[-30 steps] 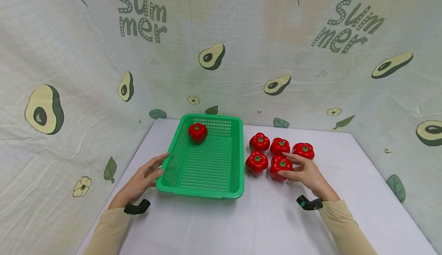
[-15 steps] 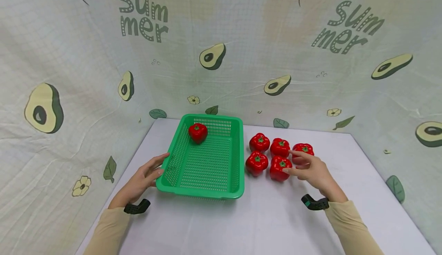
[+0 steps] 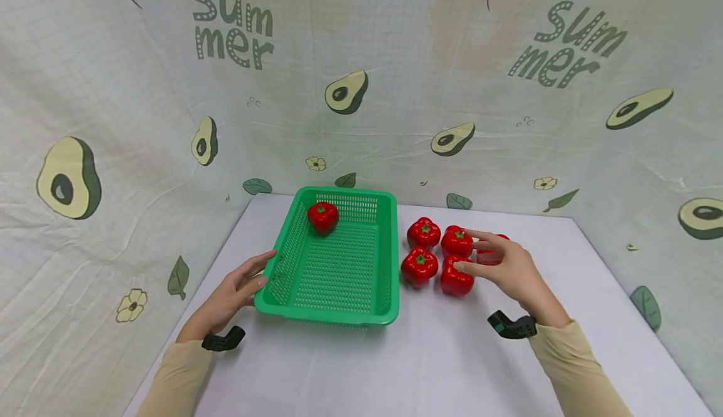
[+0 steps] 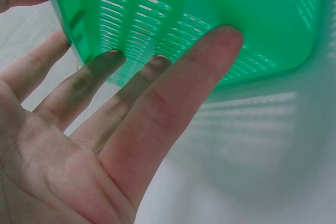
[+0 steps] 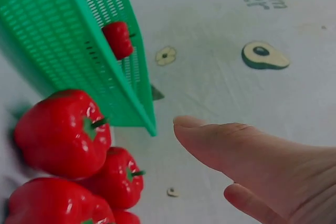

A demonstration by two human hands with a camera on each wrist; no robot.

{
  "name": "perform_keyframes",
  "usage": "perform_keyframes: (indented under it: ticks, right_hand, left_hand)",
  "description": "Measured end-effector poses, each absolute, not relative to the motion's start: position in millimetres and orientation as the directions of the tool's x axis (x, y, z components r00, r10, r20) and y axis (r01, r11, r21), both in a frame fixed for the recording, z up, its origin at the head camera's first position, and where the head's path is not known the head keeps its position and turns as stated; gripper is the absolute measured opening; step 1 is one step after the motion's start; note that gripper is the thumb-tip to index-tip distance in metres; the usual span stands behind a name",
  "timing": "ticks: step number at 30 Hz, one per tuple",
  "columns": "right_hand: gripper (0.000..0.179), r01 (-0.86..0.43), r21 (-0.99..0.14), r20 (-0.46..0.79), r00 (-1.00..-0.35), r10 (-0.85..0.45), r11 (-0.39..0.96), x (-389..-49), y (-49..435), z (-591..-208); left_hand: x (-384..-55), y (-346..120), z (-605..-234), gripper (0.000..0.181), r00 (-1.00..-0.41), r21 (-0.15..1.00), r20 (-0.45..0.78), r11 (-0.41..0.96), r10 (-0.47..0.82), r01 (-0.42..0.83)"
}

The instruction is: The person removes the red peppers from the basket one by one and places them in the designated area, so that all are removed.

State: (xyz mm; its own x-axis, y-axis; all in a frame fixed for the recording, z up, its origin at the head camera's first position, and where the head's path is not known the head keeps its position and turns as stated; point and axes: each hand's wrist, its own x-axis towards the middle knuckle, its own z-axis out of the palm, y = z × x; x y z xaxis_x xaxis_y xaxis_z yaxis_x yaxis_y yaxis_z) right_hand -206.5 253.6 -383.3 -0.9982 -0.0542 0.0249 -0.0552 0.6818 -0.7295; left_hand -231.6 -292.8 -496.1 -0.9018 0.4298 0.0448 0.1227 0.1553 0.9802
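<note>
My left hand (image 3: 227,292) rests its straight fingertips and thumb against the left side of a green plastic basket (image 3: 393,254); the left wrist view shows the fingers (image 4: 157,103) touching the slotted wall. Inside the basket, a red bell pepper (image 3: 323,218) sits at the back left. To the right, my right hand (image 3: 516,271) hovers with spread fingers over the front bell pepper (image 3: 456,280) and the back bell pepper (image 3: 455,242). Its fingers partly cover the rightmost bell pepper (image 3: 487,257). In the right wrist view its thumb (image 5: 231,140) extends, holding nothing.
Two more red bell peppers, one at the back (image 3: 423,233) and one nearer (image 3: 419,267), stand close beside the basket's right wall. A white tabletop (image 3: 339,373) lies under everything. Behind it hangs a cloth (image 3: 395,122) printed with avocados.
My right hand first drew back a little rightward from the front bell pepper, then shifted up and left over the group. The left hand, basket and peppers have stayed in place.
</note>
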Motion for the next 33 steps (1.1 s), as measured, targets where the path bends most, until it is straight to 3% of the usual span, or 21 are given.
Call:
perform_keyframes:
  ticks: [10, 33]
  right_hand:
    - [0.080, -0.095, -0.819, 0.043, -0.994, -0.104, 0.565, -214, 232, -371]
    - [0.074, -0.199, -0.891, 0.125, -0.971, -0.202, 0.408, -241, 183, -363]
  left_hand:
    - [-230, -294, -496, 0.053, -0.898, 0.980, 0.048, 0.155, 0.438, 0.128]
    - [-231, -293, -494, 0.053, -0.897, 0.982, 0.056, 0.137, 0.439, 0.129]
